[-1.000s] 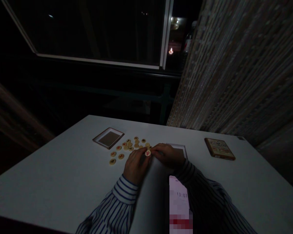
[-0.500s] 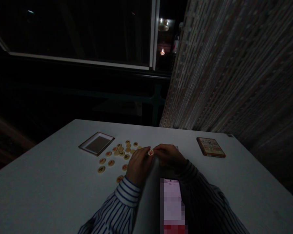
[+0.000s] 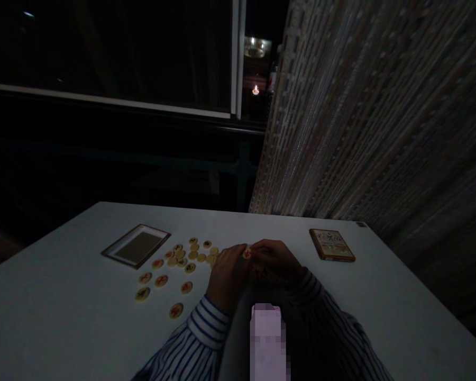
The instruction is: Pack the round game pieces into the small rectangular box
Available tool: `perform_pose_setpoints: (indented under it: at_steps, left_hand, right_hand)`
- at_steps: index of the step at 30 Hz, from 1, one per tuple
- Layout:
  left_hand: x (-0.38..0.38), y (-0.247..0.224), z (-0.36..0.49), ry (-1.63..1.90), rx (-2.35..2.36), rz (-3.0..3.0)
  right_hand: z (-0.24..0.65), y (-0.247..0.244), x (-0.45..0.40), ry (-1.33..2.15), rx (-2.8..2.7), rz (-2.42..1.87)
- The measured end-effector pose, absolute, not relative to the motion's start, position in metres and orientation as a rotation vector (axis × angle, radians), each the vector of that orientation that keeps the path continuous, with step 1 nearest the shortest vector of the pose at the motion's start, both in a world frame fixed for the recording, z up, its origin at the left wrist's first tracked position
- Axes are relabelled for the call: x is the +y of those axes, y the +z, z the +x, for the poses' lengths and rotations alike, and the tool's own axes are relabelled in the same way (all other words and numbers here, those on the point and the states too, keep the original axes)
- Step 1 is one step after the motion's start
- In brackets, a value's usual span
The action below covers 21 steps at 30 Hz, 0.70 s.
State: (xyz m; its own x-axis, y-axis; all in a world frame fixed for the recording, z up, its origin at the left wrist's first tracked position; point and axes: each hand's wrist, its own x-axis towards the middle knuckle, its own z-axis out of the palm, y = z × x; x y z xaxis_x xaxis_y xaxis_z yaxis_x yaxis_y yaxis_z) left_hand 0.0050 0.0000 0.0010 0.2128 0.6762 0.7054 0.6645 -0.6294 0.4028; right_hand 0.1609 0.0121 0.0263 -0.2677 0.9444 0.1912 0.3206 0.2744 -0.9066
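Note:
A round wooden piece with a red character (image 3: 247, 253) is held up between my two hands. My left hand (image 3: 228, 275) pinches it from the left, its back facing up. My right hand (image 3: 276, 257) has its fingers closed against the piece from the right. Several more round pieces, such as one with a red mark (image 3: 161, 281), lie scattered on the white table (image 3: 83, 317) left of my left hand. Dim pieces show on the table beneath my right hand, too dark to read.
An open shallow box (image 3: 137, 246) lies at the table's left back. A lidded box with printed writing (image 3: 333, 245) is at the right back. A lit phone (image 3: 266, 338) is between my forearms. A string curtain (image 3: 321, 106) hangs beyond the table.
The view has shifted, so the table items appear further left and mostly lower. My hands remain together around a red-marked piece, which now appears slightly turned.

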Motion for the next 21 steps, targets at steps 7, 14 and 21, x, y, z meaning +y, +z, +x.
perform_pose_setpoints:
  at_steps: [7,14,21]
  left_hand:
    - [-0.001,-0.014,0.008,1.452,1.303,2.332]
    - [-0.006,-0.019,0.005,1.428,1.307,1.983]
    - [-0.003,-0.019,0.007,1.457,1.26,1.639]
  right_hand:
    - [0.169,0.019,0.017,0.893,-1.839,-1.173]
    - [0.167,0.021,0.015,0.923,-1.869,-1.169]
    - [0.165,0.02,0.013,0.942,-1.899,-1.097]
